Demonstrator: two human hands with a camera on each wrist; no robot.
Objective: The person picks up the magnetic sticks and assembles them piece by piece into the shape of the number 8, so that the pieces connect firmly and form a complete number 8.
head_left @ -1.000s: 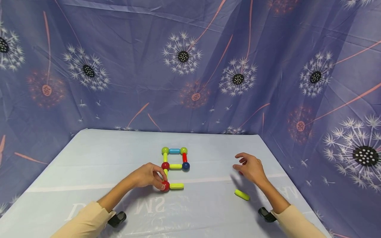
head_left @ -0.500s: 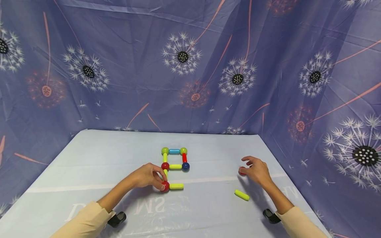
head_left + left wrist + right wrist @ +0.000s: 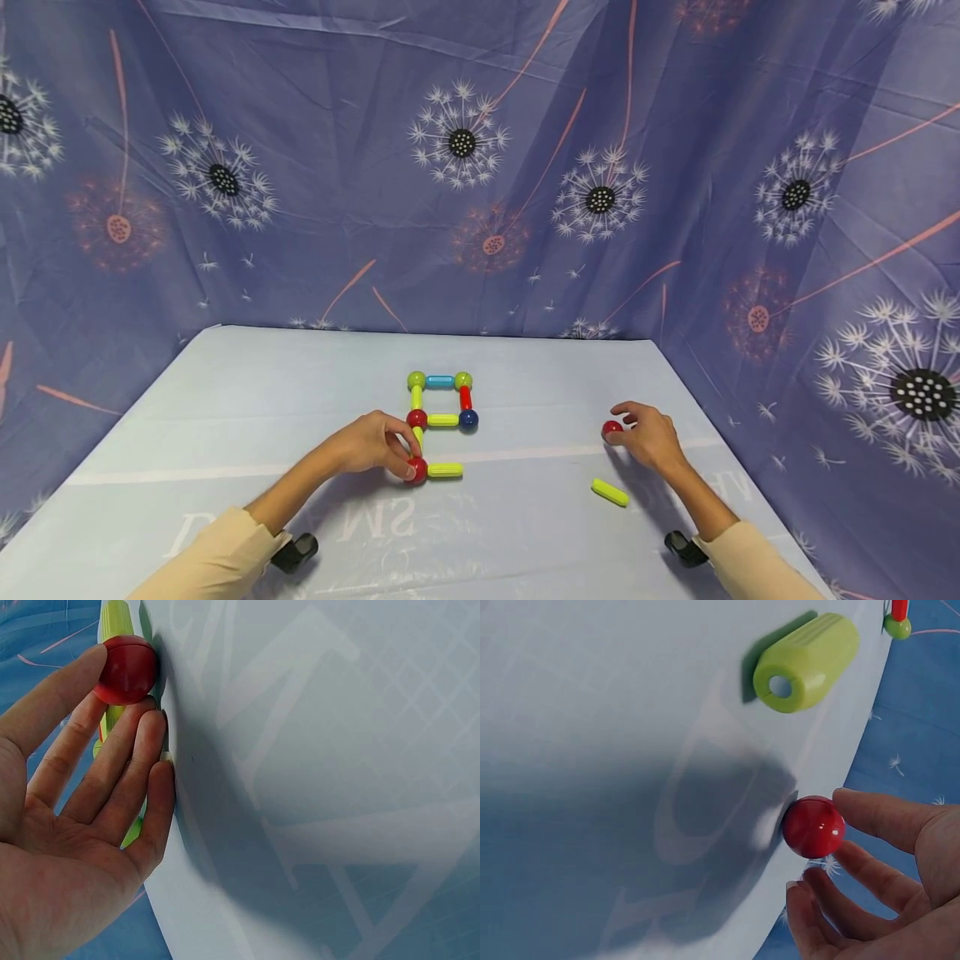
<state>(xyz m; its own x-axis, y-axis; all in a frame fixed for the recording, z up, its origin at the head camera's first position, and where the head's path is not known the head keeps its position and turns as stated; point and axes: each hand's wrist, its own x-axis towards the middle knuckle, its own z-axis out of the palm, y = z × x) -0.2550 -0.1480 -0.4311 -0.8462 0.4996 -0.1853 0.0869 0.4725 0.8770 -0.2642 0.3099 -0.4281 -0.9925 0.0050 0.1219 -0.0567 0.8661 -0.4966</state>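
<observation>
My left hand [image 3: 369, 443] pinches a red ball [image 3: 129, 671] between thumb and fingers at the near left corner of a ball-and-stick figure. A yellow-green stick [image 3: 446, 470] extends right from that ball. Another runs back, partly behind my fingers, to a second red ball [image 3: 416, 419]. Over on the right, my right hand [image 3: 651, 437] has its thumb and a finger on a loose red ball [image 3: 814, 827], low over or on the table; which one I cannot tell. Nearer me lies a loose yellow-green stick [image 3: 610, 492], with a hole in its end.
The figure's far part is a square: two green balls [image 3: 463, 380], a blue stick [image 3: 440, 381], a red stick [image 3: 466, 398], a dark blue ball [image 3: 468, 420] and yellow-green sticks. A pale cloth covers the table [image 3: 525, 542]. Patterned purple curtains [image 3: 337, 167] enclose the back and sides.
My right hand has shifted right and slightly toward me, and its red ball, mostly hidden before, now shows clearly at the fingertips. The left hand and the figure stay in place.
</observation>
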